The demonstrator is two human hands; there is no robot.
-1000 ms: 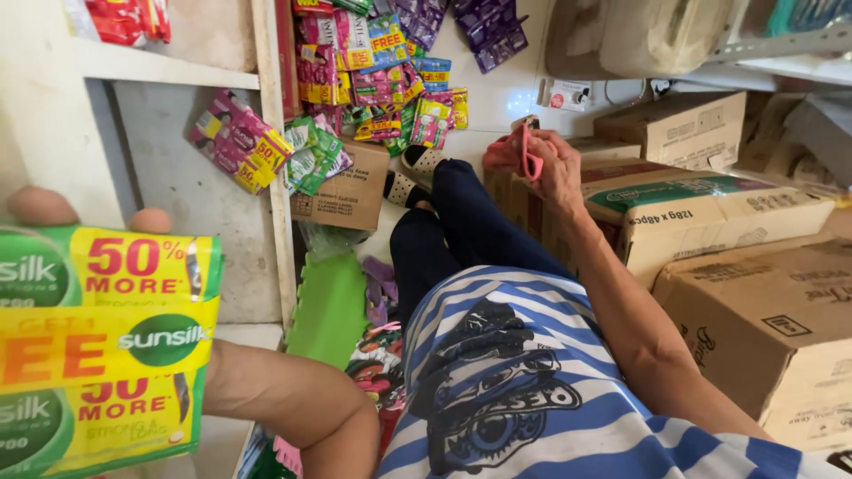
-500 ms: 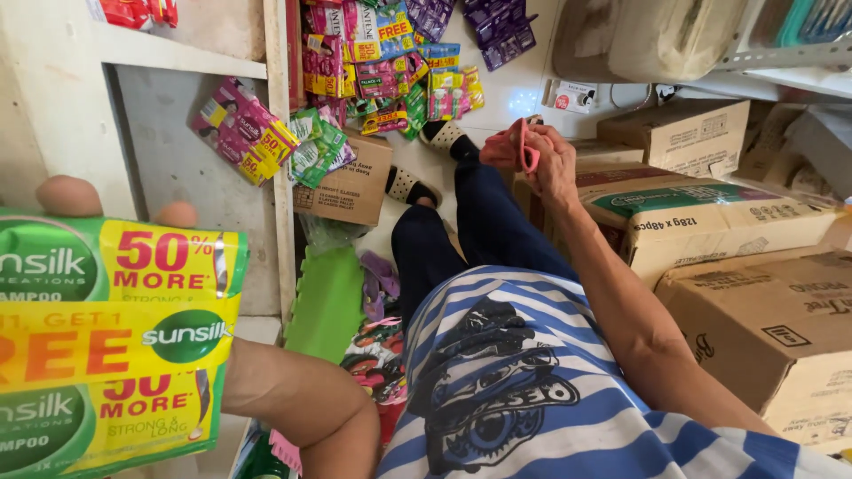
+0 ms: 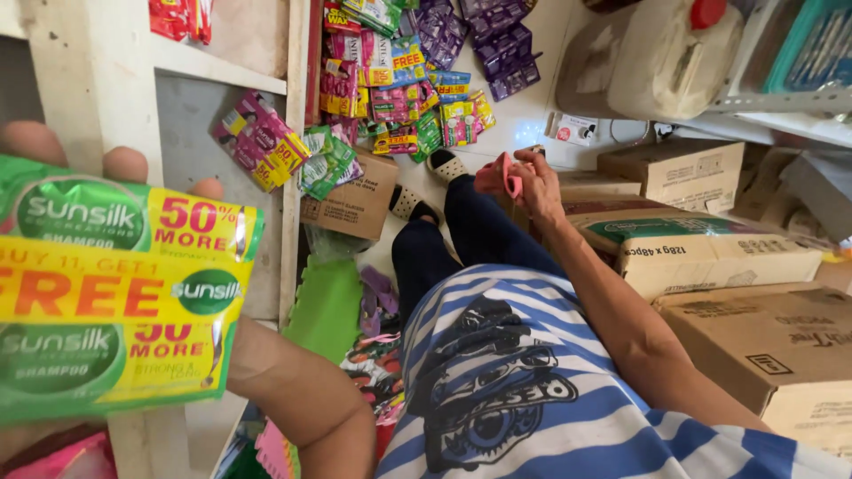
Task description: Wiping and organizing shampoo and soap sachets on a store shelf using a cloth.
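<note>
The left hand (image 3: pixel 106 168) grips a green-and-yellow shampoo sachet strip (image 3: pixel 115 284), lifted clear; the right hand (image 3: pixel 532 182) closes on a pink item (image 3: pixel 501 173) above the cardboard boxes (image 3: pixel 701 257); sachet strips (image 3: pixel 399 98) lie unsorted on the floor.

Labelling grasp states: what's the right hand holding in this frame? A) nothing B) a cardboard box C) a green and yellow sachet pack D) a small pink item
D: the right hand is closed round a small pink item out over the knees, while the green and yellow sachet pack is in the left hand.
</note>
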